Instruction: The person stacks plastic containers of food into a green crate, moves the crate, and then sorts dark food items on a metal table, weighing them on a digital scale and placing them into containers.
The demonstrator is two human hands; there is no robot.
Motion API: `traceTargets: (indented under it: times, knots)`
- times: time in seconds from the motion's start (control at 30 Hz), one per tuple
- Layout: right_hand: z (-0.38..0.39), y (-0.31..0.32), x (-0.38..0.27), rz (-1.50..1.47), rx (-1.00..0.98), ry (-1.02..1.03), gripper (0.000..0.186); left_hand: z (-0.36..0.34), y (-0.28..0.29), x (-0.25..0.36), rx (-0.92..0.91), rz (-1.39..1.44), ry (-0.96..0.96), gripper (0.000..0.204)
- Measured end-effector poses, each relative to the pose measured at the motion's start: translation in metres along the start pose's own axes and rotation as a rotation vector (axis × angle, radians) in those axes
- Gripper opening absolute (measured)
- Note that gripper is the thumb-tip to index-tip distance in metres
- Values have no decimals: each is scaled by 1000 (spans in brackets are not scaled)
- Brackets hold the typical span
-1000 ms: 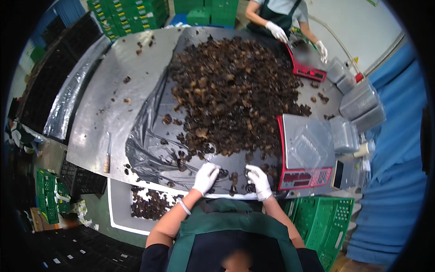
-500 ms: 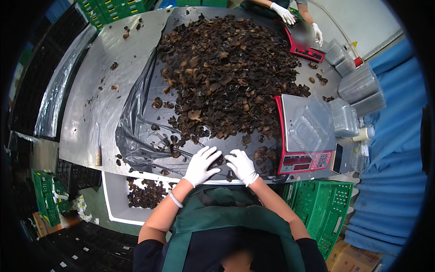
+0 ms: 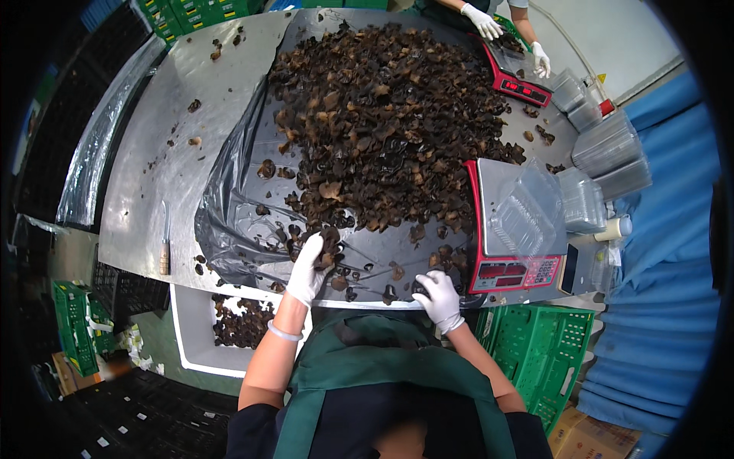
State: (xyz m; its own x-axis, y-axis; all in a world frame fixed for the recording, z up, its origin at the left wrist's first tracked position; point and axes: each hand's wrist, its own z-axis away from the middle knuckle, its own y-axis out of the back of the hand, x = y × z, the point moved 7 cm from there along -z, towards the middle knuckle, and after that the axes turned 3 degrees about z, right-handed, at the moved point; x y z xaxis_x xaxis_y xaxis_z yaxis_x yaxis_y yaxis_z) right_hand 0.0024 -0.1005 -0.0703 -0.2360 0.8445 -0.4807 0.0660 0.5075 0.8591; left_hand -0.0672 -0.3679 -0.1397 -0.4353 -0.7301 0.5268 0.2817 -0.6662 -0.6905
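My white-gloved left hand (image 3: 307,271) is closed round a small clump of brown-black wood ear mushrooms (image 3: 329,246), just above the sheet near the front of the pile. Its fingertips are partly hidden by the clump. By the table's front edge, my gloved right hand (image 3: 440,300) curls its fingers on a dark piece of wood ear mushroom (image 3: 420,288), mostly covered by the glove. Several loose mushrooms (image 3: 342,282) lie between my hands. A large mushroom pile (image 3: 382,130) spreads over the black plastic sheet (image 3: 229,199) beyond them.
To the right stands a red-framed scale (image 3: 514,222) with clear plastic boxes (image 3: 527,210). Farther back, a co-worker's gloved hands (image 3: 483,23) work over a second scale (image 3: 521,89). A hooked knife (image 3: 165,245) lies left; below the edge sits a white bin (image 3: 191,348) with mushrooms inside.
My left hand has moved left and away from me, taking up a clump of mushrooms. My right hand has shifted right along the edge. The hands are farther apart, exposing loose mushrooms between them.
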Motion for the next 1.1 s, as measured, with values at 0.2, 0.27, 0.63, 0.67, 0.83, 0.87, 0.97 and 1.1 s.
traceTargets:
  times: [0.2, 0.27, 0.63, 0.67, 0.83, 0.87, 0.97, 1.1]
  knots:
    - [-3, -11, 8, -5, 36, 20, 8, 15, 2, -4, -76, 272, 126, 45]
    - [-13, -2, -9, -83, -56, 38, 5, 17, 2, -3, -192, 338, 97, 40]
    - [-3, -59, -37, 41, -404, 225, 27, 16, -4, -19, -77, 459, 197, 44]
    - [1, -59, -32, 16, -372, 213, 29, 18, -6, -22, -83, 439, 193, 44]
    - [1, -50, -39, 34, -425, 203, 37, 13, -5, -32, -94, 419, 171, 41]
    - [0, -54, -39, 55, -437, 215, 35, 13, -4, -30, -106, 421, 177, 41]
    - [-3, -56, -44, 47, -399, 235, 23, 17, -10, -27, -96, 409, 158, 40]
    - [0, -56, -31, -87, -356, 234, 23, 15, -10, -29, -100, 432, 154, 39]
